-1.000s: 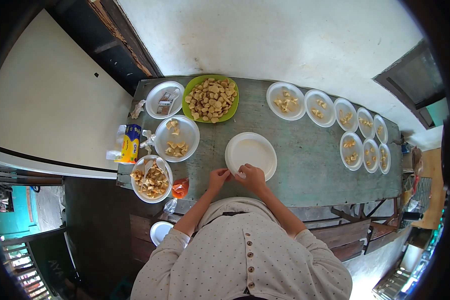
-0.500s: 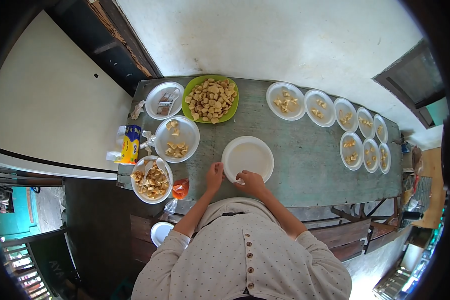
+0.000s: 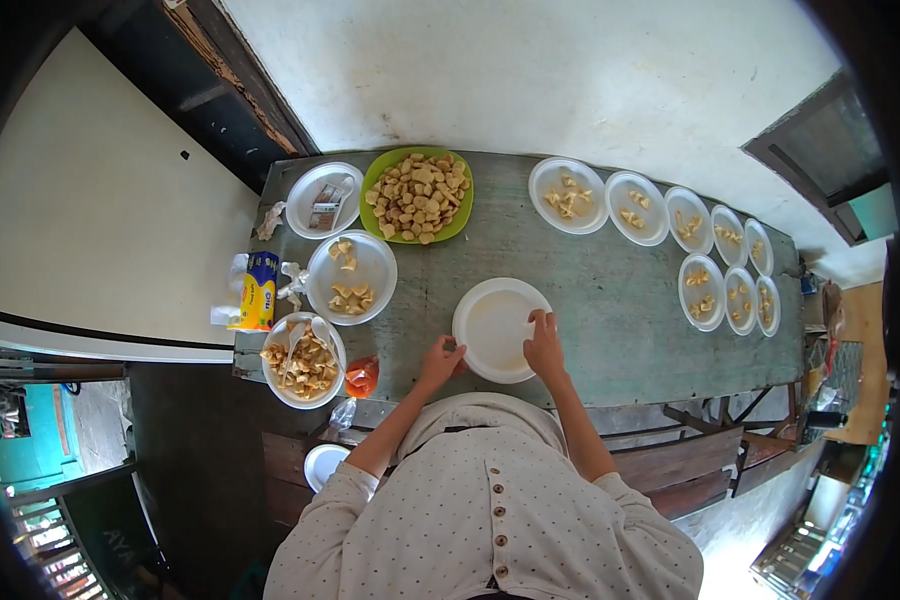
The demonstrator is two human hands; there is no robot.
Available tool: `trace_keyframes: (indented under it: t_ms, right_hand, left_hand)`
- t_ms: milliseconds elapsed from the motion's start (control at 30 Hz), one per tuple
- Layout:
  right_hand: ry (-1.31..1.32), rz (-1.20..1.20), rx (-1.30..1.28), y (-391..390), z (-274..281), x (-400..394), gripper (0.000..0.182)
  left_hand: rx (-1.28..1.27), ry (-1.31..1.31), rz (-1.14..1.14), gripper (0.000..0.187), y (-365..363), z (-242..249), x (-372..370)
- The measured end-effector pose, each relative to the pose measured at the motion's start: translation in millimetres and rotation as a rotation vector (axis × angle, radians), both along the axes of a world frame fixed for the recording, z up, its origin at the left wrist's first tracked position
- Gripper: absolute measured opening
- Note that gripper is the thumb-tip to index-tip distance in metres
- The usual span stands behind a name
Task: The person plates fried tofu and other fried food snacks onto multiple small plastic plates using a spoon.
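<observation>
A round white plate [image 3: 495,325] lies near the table's front edge, with no food pieces visible on it. My left hand [image 3: 442,362] is at its lower left rim, fingers curled and thumb against the rim. Over the plate's right side is my right hand [image 3: 543,345], its fingers drawn together; anything between them is too small to make out. Left of my hands stand a white plate [image 3: 375,270] with two small groups of pale pieces, a white bowl [image 3: 310,370] heaped with pieces and a spoon, and an orange-red bag [image 3: 362,377].
A green bowl [image 3: 418,195] full of pale pieces stands at the back, beside a white plate [image 3: 322,200] with small packets. Several white plates [image 3: 647,208] with small portions line the right side. A yellow-blue pack [image 3: 258,290] is at the left edge.
The plate before me has shifted slightly right and toward me. My right hand has moved right from its lower rim to its right side; my left hand has moved slightly right, to the rim.
</observation>
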State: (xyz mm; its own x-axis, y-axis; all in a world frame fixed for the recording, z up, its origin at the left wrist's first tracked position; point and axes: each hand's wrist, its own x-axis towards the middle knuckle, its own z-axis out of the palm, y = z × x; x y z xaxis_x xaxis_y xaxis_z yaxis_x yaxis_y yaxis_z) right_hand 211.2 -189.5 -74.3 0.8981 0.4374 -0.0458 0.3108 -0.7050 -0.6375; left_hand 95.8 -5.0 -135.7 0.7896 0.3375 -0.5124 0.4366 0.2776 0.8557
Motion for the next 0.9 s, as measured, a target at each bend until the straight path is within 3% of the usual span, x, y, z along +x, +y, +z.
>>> trace_keyframes:
  t_ms: [67, 400, 467, 600, 700, 767, 900]
  right_hand:
    - [0.002, -0.075, -0.064, -4, 0, 2, 0.040]
    - [-0.184, -0.052, -0.137, -1, -31, 16, 0.031]
    - [-0.203, -0.086, -0.219, 0, -34, 16, 0.029]
    - [-0.291, -0.049, -0.313, -3, -37, 13, 0.028]
    - [-0.246, -0.052, -0.321, -5, -40, 11, 0.027]
    - [-0.177, -0.087, -0.215, -7, -45, 10, 0.027]
    - [-0.202, -0.089, -0.170, -10, -54, 9, 0.027]
  left_hand:
    - [-0.048, 0.076, -0.212, 0.027, 0, -4, -1]
    - [-0.062, 0.107, -0.343, 0.037, 0, -15, 2]
    - [0.012, 0.088, -0.488, 0.038, -2, -14, 2]
    - [0.025, 0.032, -0.523, 0.038, -8, 0, -1]
    - [0.152, 0.099, -0.463, 0.036, -7, 8, 1]
    - [0.397, 0.023, -0.398, 0.035, -5, 7, 2]
    - [0.479, 0.059, -0.351, 0.033, -3, 4, 6]
